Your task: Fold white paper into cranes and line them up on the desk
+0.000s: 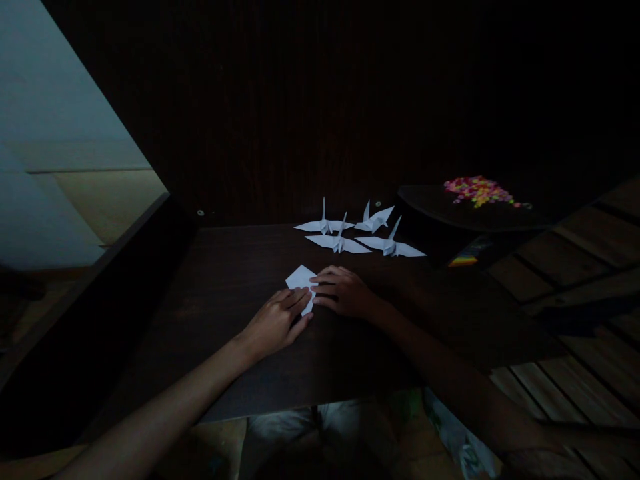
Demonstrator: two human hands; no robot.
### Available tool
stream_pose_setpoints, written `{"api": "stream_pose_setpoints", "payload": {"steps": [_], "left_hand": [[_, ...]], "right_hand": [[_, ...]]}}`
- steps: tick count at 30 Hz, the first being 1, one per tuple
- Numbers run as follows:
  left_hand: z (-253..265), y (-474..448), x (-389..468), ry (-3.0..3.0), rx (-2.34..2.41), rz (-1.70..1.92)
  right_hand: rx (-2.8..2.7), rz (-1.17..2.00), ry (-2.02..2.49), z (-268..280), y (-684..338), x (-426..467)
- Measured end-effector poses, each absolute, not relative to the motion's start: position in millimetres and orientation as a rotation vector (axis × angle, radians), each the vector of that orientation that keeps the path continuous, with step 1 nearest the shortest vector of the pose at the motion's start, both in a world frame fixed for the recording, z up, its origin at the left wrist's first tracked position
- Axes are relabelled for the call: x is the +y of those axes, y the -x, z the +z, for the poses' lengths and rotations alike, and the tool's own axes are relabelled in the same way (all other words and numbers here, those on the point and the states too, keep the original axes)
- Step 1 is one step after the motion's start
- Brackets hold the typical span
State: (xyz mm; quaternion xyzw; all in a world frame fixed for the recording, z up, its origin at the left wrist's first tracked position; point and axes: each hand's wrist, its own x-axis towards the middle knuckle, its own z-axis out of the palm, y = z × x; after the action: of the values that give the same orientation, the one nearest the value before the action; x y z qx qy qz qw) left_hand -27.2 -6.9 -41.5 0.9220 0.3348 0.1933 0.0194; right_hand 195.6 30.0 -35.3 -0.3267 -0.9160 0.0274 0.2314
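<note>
A partly folded piece of white origami paper [301,276] lies flat on the dark wooden desk [240,380]. My left hand [278,319] rests on its lower left part, fingers stretched out over the paper. From the right, my right hand [345,291] lies with its fingers extended, the fingertips touching the paper's right edge. Part of the sheet is hidden under the fingers. Just beyond the hands stand several folded white paper cranes, among them a front left crane [339,244] and a front right crane [391,247].
A dark raised shelf [425,200] at the right bears a heap of small colourful pieces [480,191]. Under it sits a small item with rainbow stripes [465,259]. A dark panel rises behind the cranes, and a low side board [100,280] bounds the left.
</note>
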Motion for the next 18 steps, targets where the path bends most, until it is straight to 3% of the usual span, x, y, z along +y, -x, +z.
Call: {"api": "stream_pose_setpoints", "payload": {"steps": [18], "left_hand": [[-42.1,27.8,-1.2,-2.931,1.007,0.533]], "right_hand": [[-2.443,0.075,0.993,-40.6,-194.6,33.7]]}}
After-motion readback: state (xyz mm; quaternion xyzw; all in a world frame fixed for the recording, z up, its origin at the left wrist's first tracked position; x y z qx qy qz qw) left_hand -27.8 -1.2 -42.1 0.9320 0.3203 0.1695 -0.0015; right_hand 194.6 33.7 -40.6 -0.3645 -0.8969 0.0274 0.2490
